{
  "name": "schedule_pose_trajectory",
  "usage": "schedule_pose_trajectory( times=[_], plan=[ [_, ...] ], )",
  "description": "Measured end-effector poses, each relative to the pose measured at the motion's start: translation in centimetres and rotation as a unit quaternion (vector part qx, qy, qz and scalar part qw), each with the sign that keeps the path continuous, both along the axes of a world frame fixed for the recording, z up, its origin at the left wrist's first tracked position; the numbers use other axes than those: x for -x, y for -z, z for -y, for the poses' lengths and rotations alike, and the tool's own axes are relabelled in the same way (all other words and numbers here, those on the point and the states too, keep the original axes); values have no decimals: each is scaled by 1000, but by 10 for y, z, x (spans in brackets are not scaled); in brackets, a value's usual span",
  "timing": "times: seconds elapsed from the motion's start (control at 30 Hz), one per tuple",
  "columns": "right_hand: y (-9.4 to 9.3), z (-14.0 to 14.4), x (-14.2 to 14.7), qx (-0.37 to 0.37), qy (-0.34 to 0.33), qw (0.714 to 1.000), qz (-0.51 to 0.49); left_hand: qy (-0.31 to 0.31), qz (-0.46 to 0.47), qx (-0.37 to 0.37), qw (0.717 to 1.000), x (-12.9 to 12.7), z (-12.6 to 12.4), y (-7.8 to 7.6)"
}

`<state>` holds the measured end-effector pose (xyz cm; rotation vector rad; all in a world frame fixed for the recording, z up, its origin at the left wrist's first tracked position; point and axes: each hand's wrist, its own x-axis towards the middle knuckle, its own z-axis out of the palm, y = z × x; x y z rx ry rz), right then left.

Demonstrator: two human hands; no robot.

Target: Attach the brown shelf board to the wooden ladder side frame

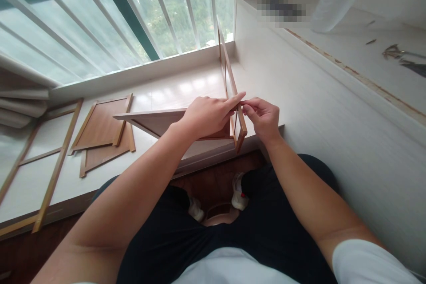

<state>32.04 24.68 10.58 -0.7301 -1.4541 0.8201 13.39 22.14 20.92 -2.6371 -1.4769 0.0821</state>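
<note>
An upright wooden panel [227,61] stands on edge on the white windowsill [173,84], running away from me. A second panel [149,120] lies tilted against it at a right angle. My left hand [208,113] rests over the joint, its index finger pressing on the upright panel's top edge. On the other side of that edge my right hand [262,115] pinches something small at the joint; what it is cannot be made out.
Two brown panels with wood edging [103,135] lie flat on the sill to the left, beside a large wooden frame [49,173]. White boards [20,106] are stacked at far left. Screws and hardware [396,51] lie on the ledge at right. Window bars [133,9] stand behind.
</note>
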Motion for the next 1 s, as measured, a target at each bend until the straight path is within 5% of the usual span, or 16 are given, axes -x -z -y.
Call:
schedule_pose_trajectory(
  times=[0.23, 1.0],
  plan=[
    [12, -4, 2, 5, 12, 1000, -2, -17, 12, -3, 1000, -4, 3, 0],
    [0, 6, 0, -18, 62, 996, 63, -8, 19, 13, 1000, 0, -1, -5]
  ],
)
